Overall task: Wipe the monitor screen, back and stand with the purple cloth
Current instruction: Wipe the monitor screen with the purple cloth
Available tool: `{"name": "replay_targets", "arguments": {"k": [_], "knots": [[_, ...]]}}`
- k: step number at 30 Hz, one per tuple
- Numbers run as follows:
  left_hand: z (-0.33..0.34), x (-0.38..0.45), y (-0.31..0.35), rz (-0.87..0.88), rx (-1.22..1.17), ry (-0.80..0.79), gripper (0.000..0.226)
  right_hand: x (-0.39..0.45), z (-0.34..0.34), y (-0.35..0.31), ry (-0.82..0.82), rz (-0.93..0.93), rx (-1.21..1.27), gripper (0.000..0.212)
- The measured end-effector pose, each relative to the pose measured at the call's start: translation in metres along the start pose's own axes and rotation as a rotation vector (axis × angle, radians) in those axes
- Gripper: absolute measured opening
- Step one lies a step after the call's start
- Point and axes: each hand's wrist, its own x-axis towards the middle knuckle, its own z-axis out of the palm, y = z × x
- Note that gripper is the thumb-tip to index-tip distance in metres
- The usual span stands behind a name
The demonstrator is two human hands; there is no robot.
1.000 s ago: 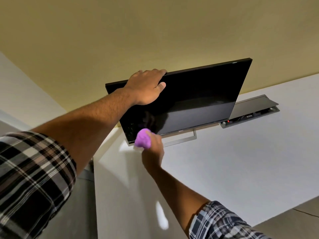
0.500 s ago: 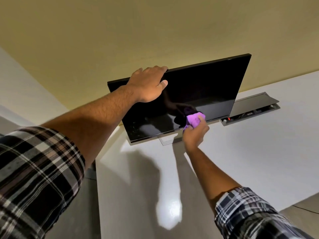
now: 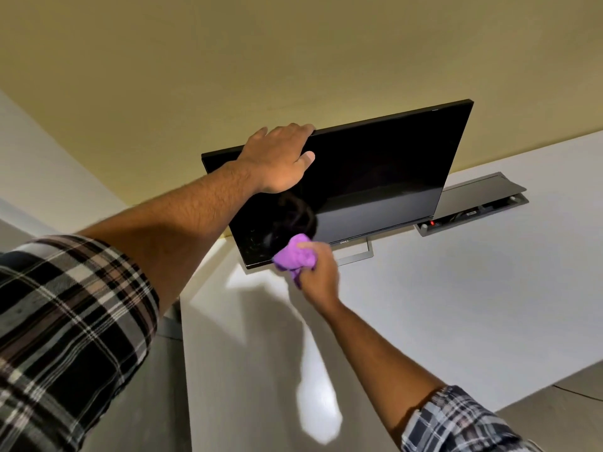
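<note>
- My left hand (image 3: 280, 158) grips the top edge of the black flat-screen monitor (image 3: 375, 177), fingers curled over it, thumb on the glass.
- My right hand (image 3: 318, 274) clutches the bunched purple cloth (image 3: 293, 256), pressing it against the screen's lower left edge.
- The monitor stands on the white desk (image 3: 456, 305), its grey metal stand (image 3: 357, 254) just beside my right hand.
</note>
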Motion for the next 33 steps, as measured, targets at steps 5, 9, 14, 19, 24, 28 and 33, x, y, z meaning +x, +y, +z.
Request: {"name": "replay_targets", "arguments": {"k": [5, 9, 14, 19, 24, 28, 33], "knots": [[-0.001, 0.0, 0.0, 0.01, 0.008, 0.011, 0.053, 0.046, -0.089, 0.025, 0.607, 0.382, 0.204, 0.054], [-0.001, 0.001, 0.002, 0.008, -0.007, 0.038, 0.051, 0.078, -0.133, 0.052, 0.561, 0.467, 0.145, 0.074], [-0.003, 0.001, 0.002, -0.002, -0.028, 0.009, 0.053, 0.057, -0.084, 0.017, 0.496, 0.492, 0.194, 0.062], [0.001, 0.002, -0.001, -0.017, -0.03, 0.008, 0.052, 0.022, -0.012, 0.002, 0.128, 0.269, 0.204, 0.043], [0.003, 0.002, 0.005, -0.066, -0.015, -0.034, 0.055, 0.015, -0.031, -0.032, -0.253, 0.048, 0.192, 0.018], [0.001, -0.008, 0.006, -0.066, -0.044, -0.017, 0.058, 0.023, -0.068, -0.033, -0.049, 0.105, 0.268, 0.039], [0.004, -0.047, -0.028, -0.256, -0.231, 0.329, 0.056, 0.034, -0.099, -0.03, 0.145, 0.078, 0.196, 0.058]]}}
